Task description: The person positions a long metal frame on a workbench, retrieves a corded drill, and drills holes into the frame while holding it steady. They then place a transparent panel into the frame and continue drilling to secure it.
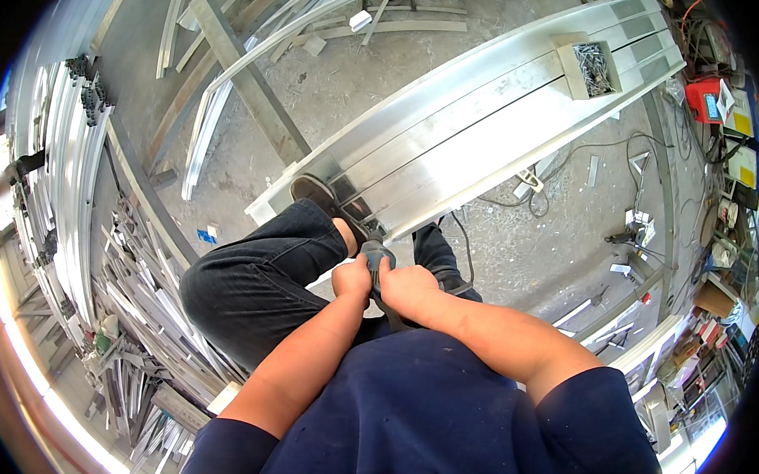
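Note:
A grey power drill [379,253] is between my two hands, its front end pointing away from me at the near end of a long aluminium panel [453,146]. My left hand [351,278] is closed on the drill's left side. From the right, my right hand [406,288] wraps round its rear. The drill's tip is too small to make out, and I cannot tell whether it touches the metal. One foot in a dark shoe [315,192] rests on the panel just beyond the drill.
An open box of screws [590,68] stands on the panel's far part. A dark cable [465,246] runs over the concrete floor to the right. Aluminium profiles [149,302] lie heaped at the left, and a cluttered bench with a red device [704,101] lines the right side.

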The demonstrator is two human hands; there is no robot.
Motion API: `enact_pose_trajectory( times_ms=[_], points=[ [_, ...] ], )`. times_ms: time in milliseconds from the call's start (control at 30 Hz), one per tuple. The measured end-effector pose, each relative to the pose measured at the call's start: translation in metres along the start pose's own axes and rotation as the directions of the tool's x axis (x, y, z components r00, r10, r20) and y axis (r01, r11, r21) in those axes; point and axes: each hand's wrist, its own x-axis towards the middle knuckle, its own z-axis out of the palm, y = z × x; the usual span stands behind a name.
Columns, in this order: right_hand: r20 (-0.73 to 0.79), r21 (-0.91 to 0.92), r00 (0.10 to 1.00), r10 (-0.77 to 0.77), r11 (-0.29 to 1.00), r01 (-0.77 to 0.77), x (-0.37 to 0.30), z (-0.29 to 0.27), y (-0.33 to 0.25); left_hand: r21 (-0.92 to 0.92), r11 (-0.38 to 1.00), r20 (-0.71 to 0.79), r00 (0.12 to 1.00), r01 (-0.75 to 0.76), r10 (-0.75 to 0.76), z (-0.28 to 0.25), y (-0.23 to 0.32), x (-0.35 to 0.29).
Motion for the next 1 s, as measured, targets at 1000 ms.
enact_pose_trajectory(
  times_ms=[1000],
  points=[
    [0.006,-0.006,1.0,-0.01,1.0,0.01,-0.003,-0.011,-0.001,0.023,1.0,-0.001,1.0,-0.009,0.01,0.002,0.0,0.001]
  ],
)
